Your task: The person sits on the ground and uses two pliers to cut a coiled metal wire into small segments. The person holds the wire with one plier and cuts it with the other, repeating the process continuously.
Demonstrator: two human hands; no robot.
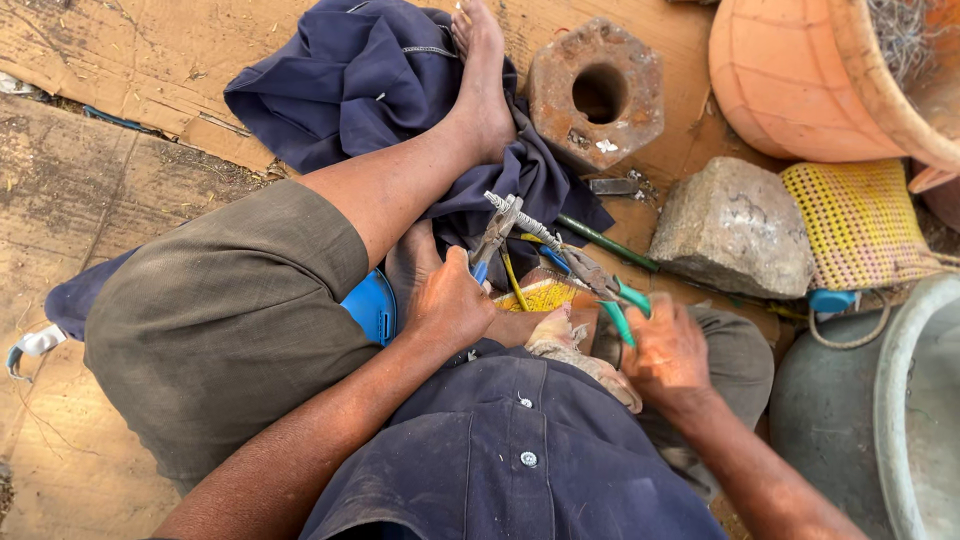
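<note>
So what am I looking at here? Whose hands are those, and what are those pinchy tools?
There is only one picture, taken by a camera worn on a person's head, looking down at their own lap. They sit on flattened cardboard with one bare leg stretched out over a dark blue cloth.

The left hand grips pliers with blue handles. The right hand grips pliers with green handles. Both tools pinch a short piece of twisted wire between them.

Around them lie a big rusty metal nut, a grey stone, a yellow woven bag, an orange clay pot and the rim of a pale basin.
</note>
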